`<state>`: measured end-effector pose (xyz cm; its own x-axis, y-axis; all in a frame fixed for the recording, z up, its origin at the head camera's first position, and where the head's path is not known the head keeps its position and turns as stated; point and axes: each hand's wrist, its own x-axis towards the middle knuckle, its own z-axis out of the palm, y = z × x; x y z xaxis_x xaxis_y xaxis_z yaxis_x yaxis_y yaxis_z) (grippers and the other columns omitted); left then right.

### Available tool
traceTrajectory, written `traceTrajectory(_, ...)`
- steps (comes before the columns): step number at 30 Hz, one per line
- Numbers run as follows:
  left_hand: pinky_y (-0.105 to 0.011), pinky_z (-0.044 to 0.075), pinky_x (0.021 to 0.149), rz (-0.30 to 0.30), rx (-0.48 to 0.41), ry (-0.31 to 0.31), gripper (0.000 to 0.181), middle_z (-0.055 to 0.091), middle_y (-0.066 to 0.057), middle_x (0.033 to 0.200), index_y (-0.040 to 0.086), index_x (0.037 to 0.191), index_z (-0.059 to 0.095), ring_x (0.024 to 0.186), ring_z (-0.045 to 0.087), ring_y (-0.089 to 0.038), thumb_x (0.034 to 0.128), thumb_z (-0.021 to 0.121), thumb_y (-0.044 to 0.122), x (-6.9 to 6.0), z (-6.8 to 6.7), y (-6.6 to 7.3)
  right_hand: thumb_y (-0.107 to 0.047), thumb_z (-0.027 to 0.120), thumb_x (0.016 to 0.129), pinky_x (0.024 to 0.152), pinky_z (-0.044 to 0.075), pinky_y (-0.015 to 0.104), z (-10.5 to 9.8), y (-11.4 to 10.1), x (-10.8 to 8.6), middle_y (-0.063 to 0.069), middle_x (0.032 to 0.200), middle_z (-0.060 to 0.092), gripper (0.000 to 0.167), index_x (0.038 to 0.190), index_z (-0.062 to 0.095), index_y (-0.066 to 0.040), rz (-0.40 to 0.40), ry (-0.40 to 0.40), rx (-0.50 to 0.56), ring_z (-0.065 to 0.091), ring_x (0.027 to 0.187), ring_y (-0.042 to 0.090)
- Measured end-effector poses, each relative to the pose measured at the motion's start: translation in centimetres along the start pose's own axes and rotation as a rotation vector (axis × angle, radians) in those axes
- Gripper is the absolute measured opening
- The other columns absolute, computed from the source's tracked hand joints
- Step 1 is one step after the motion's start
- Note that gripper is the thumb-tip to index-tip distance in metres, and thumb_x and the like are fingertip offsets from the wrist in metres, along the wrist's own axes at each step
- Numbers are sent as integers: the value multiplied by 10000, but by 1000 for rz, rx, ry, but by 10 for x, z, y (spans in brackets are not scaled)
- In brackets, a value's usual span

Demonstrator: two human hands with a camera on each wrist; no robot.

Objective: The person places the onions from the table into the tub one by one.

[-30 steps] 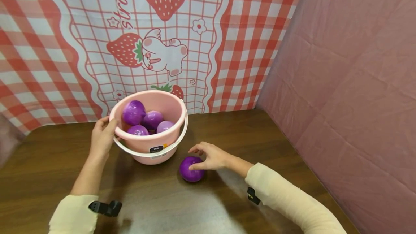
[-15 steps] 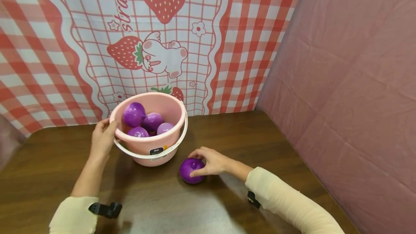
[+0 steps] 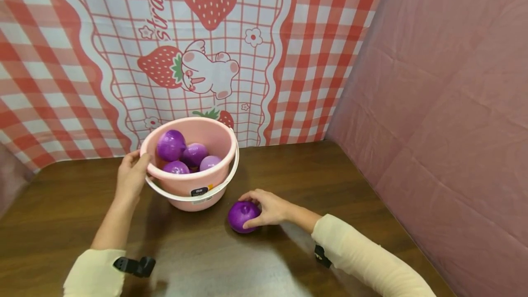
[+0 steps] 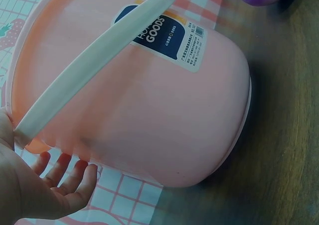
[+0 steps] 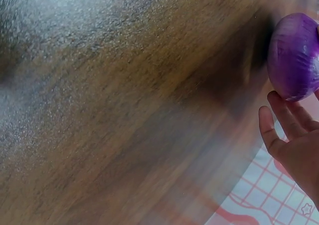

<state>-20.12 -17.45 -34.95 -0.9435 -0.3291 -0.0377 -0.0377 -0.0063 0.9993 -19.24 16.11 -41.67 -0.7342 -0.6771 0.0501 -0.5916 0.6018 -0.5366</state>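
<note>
A pink bucket (image 3: 198,182) with a white handle (image 3: 185,198) stands upright on the table, several purple onions (image 3: 171,145) inside it. At its left rim my left hand (image 3: 131,175) holds on, thumb over the edge and fingers outside; the left wrist view shows those fingers (image 4: 75,182) beneath the rim. Just right of the bucket, a single purple onion (image 3: 241,217) sits on the table. My right hand (image 3: 270,207) grips it from the right, thumb on the near side and fingers on the far side. The right wrist view shows the onion (image 5: 294,58) partly cut off by the frame edge.
The brown wooden table (image 3: 198,265) ends at a strawberry-patterned checked cloth (image 3: 206,72) hanging behind the bucket. A plain pink cloth (image 3: 437,95) hangs along the right side.
My right hand has lowered slightly and closed its thumb and fingers round the loose onion. The left hand and the bucket have stayed in place.
</note>
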Motion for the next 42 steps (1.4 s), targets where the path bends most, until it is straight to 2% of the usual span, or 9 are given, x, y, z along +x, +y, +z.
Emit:
traceTrajectory(12,-112,528,563,-4,1,2,597,457,-81,1212,-9,1419,299,721,533,40,913,483,250,3,-1,-2,-357,794,701,845,534,311,-6,0,0,33,1056,584,600,1217,560,-162,20,18,1,570,968,155)
traceTrajectory(17,-112,528,562,-6,-4,5,597,463,-57,1187,-8,1417,301,714,530,44,913,489,251,3,-1,-3,-363,795,704,877,536,364,-12,-1,0,24,1077,585,606,1225,555,-168,48,32,34,567,992,156)
traceTrajectory(25,-115,525,557,-4,-13,2,595,474,9,1098,-10,1409,306,691,530,48,915,500,257,4,-2,-3,-354,800,698,868,540,412,-21,0,-1,41,1087,583,604,1217,562,-158,52,79,68,574,996,183)
traceTrajectory(31,-114,524,561,-4,-16,-5,606,475,-12,1127,-13,1414,299,701,533,40,911,506,254,3,0,-2,-345,802,701,813,564,355,-26,1,-2,49,1091,579,611,1227,558,-152,61,87,85,578,992,181)
traceTrajectory(36,-115,525,559,-3,-13,-5,609,468,-44,1173,-14,1415,297,716,536,35,908,504,250,3,0,-1,-352,799,703,810,566,352,-29,0,-2,53,1087,576,613,1227,556,-146,55,91,80,579,988,184)
traceTrajectory(42,-117,524,554,-3,-16,-6,604,467,-38,1166,-18,1413,295,709,533,36,905,499,239,2,0,-1,-358,796,709,774,545,240,-33,1,-4,48,1086,574,615,1232,553,-145,59,101,82,577,993,174)
